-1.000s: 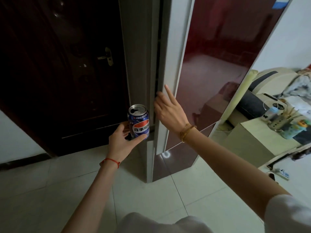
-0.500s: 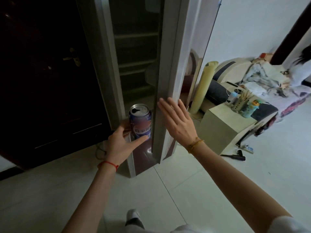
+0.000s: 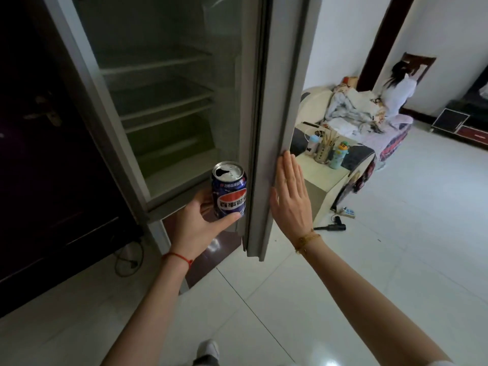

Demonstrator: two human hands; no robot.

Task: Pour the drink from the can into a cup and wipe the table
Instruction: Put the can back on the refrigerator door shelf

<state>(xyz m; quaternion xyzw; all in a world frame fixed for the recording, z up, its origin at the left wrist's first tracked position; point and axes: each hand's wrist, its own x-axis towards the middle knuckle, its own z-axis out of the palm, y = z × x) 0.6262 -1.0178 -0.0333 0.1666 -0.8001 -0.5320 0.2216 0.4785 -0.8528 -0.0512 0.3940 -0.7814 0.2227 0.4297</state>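
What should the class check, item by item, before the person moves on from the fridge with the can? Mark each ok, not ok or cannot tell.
1. Can gripped firmly: ok, left hand holds it, thumb across the front.
2. Can upright: ok, top faces up.
3. Can opened: ok, the mouth shows a dark hole.
4. Drink inside: cannot tell.
5. Fridge door shut: not ok, it stands open; right hand lies flat on its edge.
6. Cup ready: cannot tell, none clearly in view; only bottles and a holder on the side table.
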